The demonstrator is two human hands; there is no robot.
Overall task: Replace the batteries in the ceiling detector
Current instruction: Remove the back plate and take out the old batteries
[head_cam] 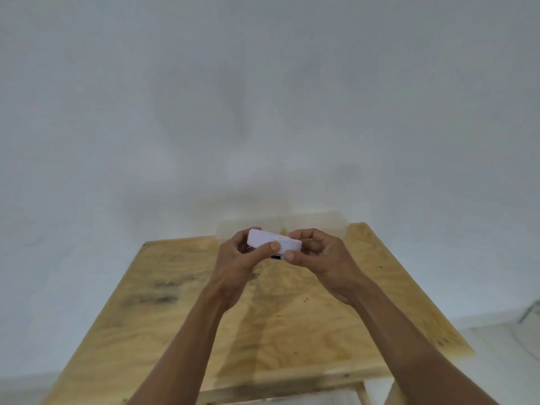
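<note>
A small white detector (273,242) is held above the far part of a plywood table (187,323). My left hand (236,258) grips its left end, thumb across the front face. My right hand (317,255) holds its right end with curled fingers and the thumb under the lower edge. A small dark part (276,257) shows just beneath the detector between my two thumbs; I cannot tell what it is. The image is blurred.
A clear plastic box (315,222) stands at the table's far edge against the white wall (263,112). The table's wooden frame (361,391) shows at the bottom. White floor lies to the right, with something grey (531,312) at the frame edge.
</note>
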